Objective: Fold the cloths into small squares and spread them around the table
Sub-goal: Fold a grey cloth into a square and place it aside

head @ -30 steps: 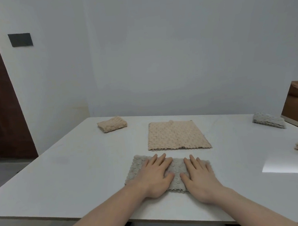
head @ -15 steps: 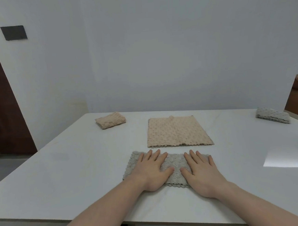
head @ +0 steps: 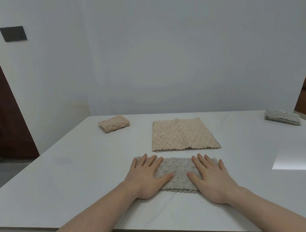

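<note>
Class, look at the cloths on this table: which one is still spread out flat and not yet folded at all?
The large beige cloth in the middle of the table, just beyond the hands. It lies open as one flat sheet; the others are folded smaller.

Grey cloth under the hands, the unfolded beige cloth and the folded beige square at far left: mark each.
grey cloth (head: 178,172): head view, bare middle strip between the hands.
unfolded beige cloth (head: 183,134): head view, centre of its flat top.
folded beige square (head: 113,126): head view, middle of its top face.
</note>
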Demonstrator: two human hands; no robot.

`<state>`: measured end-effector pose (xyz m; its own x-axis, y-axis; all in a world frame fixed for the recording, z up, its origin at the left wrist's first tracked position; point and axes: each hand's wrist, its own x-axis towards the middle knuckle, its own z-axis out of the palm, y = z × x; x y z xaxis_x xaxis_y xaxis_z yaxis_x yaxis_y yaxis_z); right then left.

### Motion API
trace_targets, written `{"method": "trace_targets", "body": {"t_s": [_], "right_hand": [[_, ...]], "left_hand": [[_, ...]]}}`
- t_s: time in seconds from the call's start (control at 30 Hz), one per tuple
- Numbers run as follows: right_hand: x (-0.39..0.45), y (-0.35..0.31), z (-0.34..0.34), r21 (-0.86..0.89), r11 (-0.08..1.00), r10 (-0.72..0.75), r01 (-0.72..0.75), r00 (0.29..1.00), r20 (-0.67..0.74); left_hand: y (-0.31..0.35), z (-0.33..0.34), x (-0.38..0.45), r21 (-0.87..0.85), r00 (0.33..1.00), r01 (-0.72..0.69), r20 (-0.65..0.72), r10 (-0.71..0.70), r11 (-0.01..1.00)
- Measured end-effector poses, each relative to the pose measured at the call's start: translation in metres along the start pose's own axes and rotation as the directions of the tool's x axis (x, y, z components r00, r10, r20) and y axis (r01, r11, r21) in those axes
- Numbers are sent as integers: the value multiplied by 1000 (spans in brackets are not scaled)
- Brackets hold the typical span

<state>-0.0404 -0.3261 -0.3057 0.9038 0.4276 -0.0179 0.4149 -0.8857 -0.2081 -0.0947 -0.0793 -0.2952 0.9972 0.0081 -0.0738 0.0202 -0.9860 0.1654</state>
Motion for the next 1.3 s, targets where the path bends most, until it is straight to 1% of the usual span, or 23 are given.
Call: {"method": "trace_targets", "body": {"t_s": [0.4, 0.57, 0.8, 0.93, 1.1, 1.23, 1.3], "right_hand": [[-18, 19, -3, 23, 995, 101, -102, 995, 26], [-24, 24, -2, 22, 989, 145, -146, 989, 14], [-28, 29, -1, 21, 987, 162, -162, 987, 1], [-29, 30, 0, 40, 986, 161, -160, 987, -24], [-21, 38, -9, 243, 952, 215, -184, 971, -106], [-10, 41, -14, 178, 957, 250, -228, 961, -115], [-7, 39, -14, 171, 953, 272, -251, 955, -116]], "left_hand": [[-44, 0, -17, -58, 997, 83, 8, -82, 995], [-53, -1, -23, -59, 992, 123, 46, -121, 991], [-55, -7, -22, -53, 988, 125, 93, -120, 991], [-53, -5, -26, -63, 991, 130, 49, -127, 990], [-49, -2, -31, -109, 987, 152, -28, -156, 982], [-51, 1, -30, -178, 979, 171, -77, -187, 969], [-53, 3, -28, -193, 976, 176, -95, -196, 965]]}}
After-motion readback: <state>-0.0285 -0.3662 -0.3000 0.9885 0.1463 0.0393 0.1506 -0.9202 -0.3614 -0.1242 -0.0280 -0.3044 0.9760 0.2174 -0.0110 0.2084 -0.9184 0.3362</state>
